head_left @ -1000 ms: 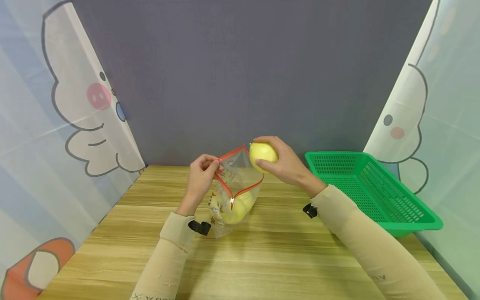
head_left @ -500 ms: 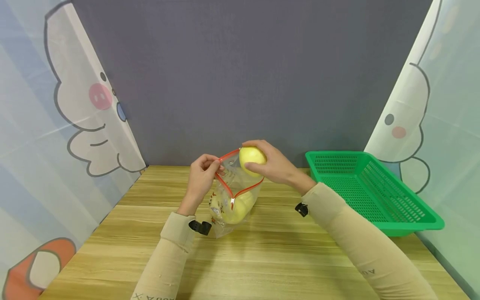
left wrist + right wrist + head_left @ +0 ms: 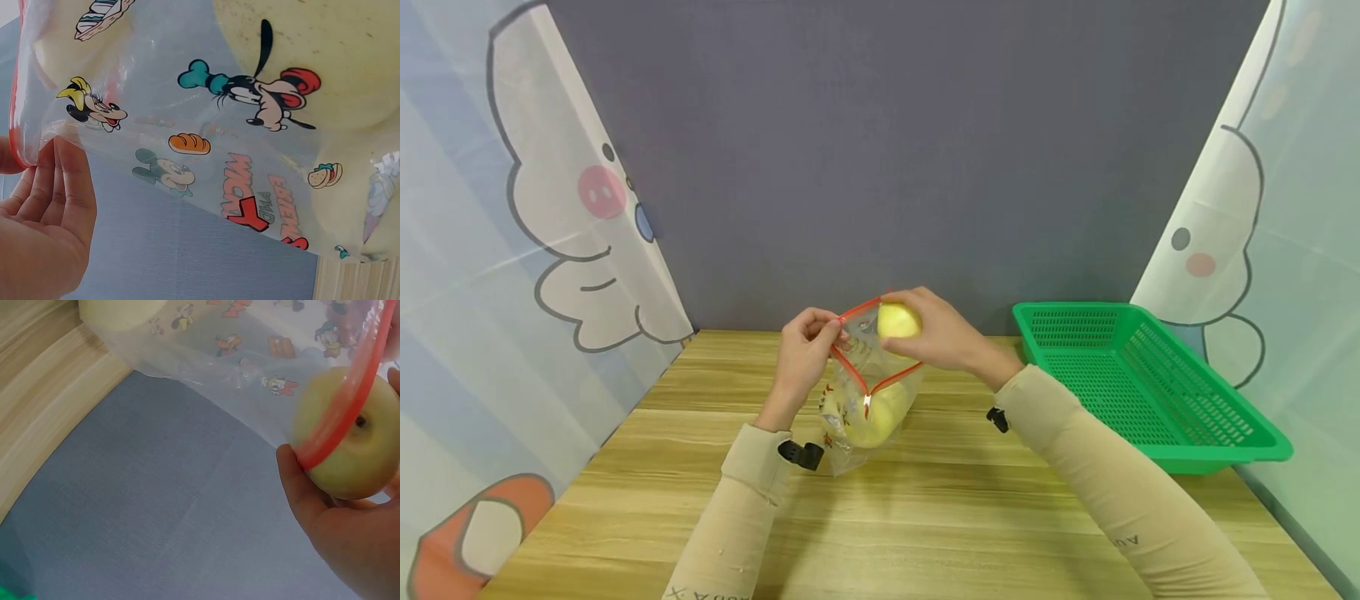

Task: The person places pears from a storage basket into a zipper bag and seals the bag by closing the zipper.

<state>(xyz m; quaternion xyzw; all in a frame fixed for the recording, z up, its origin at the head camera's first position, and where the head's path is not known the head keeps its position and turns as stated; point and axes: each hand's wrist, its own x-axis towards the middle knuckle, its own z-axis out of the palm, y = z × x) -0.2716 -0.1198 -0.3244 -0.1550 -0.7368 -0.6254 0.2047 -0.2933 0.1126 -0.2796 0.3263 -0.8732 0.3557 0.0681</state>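
A clear zip bag (image 3: 880, 375) with a red zip edge and cartoon prints stands on the table, its mouth spread. My left hand (image 3: 802, 350) pinches the bag's left rim between thumb and fingers. Yellow-green fruit (image 3: 325, 56) shows through the plastic at the bottom. In my right hand (image 3: 946, 332) is a yellow apple (image 3: 897, 323), gripped between thumb and fingers at the bag's mouth. The right wrist view shows this apple (image 3: 359, 437) partly behind the red zip edge, part of it inside the bag. A white slider (image 3: 867, 401) sits at the near corner of the zip.
A green plastic basket (image 3: 1150, 392) with slotted walls stands on the right of the wooden table (image 3: 700, 500). A dark grey panel (image 3: 880, 150) rises behind the table. Printed curtains hang at the left (image 3: 460, 292) and right (image 3: 1307, 292).
My right hand has moved left with the apple, from beside the bag's right rim into its mouth. The left hand keeps its pinch on the rim, nearly still.
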